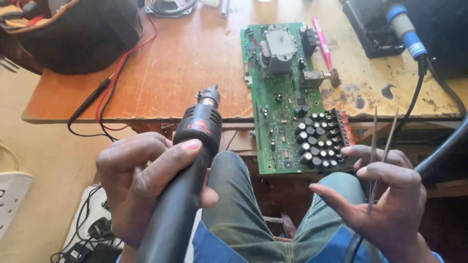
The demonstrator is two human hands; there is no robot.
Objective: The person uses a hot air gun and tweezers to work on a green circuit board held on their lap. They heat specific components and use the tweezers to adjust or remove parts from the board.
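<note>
While my left hand (146, 185) wraps 1 hot-air wand (187, 170), nozzle aimed up and away toward the desk (185, 63), its long axis runs from lap to desk edge. My right hand (385, 195), half open, pinches 1 tweezers (380, 151), tips up. 1 board (287, 97) overhangs the desk, untouched; I judge work on it not begun.

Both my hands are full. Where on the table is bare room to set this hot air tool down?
Bare wood lies between the red lead and the green circuit board. Right of the board, around the pink tool and black stand, is crowded.
</note>
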